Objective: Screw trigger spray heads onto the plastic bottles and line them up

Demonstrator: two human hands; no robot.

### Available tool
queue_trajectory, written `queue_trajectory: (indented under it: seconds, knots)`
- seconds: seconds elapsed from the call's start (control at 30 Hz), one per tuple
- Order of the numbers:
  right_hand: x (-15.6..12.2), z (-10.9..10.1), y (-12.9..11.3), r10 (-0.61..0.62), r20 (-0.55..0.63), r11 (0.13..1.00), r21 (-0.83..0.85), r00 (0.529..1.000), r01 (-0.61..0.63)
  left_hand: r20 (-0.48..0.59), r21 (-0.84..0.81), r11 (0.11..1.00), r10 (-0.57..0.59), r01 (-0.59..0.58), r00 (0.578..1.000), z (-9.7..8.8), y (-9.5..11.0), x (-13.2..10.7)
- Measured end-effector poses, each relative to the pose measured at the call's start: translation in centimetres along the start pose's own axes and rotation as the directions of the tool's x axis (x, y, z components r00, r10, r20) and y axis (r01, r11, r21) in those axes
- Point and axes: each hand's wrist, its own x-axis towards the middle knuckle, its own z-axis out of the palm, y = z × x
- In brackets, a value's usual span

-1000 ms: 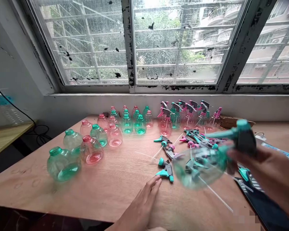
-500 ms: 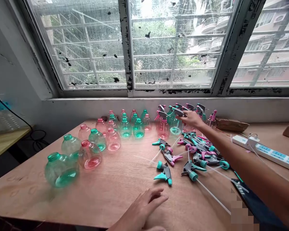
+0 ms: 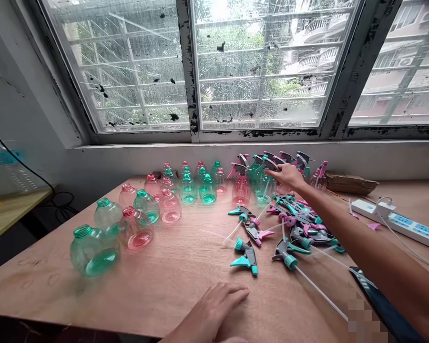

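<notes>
My right hand point(image 3: 289, 175) reaches far across the wooden table point(image 3: 171, 281) to the row of finished spray bottles point(image 3: 293, 164) under the window. Its fingertips close on the grey trigger head of a teal spray bottle point(image 3: 263, 190) that stands on the table beside a pink spray bottle point(image 3: 241, 188). My left hand point(image 3: 212, 312) lies flat and open on the table's near edge, holding nothing. A loose teal trigger head point(image 3: 246, 257) lies just beyond it.
Several loose trigger heads with long dip tubes point(image 3: 296, 228) are piled at centre right. Capless teal and pink bottles point(image 3: 136, 224) stand in groups at left and back. A white power strip point(image 3: 400, 223) and a dark flat object point(image 3: 386, 305) lie at right.
My right hand carried the teal spray bottle from in front of me out to the far row and set it upright there. My left hand stayed flat on the table.
</notes>
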Motion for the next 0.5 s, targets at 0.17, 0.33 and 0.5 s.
queue_trajectory:
  seconds: [0.17,0.33,0.5]
  knots:
    - [0.6,1.0,0.2,0.053,-0.003,0.997,-0.060,0.999,-0.053,-0.007,-0.003,1.000,0.004,-0.004,1.000,0.0,-0.1,0.0]
    - [1.2,1.9,0.2,0.043,-0.036,0.994,-0.102,0.998,-0.046,0.060,-0.020,1.000,0.009,-0.008,0.998,-0.2,-0.7,0.1]
    - [1.0,1.9,-0.8,-0.043,-0.152,0.994,-0.101,0.987,0.028,0.029,-0.022,1.000,0.016,-0.015,0.999,0.0,-0.8,0.1]
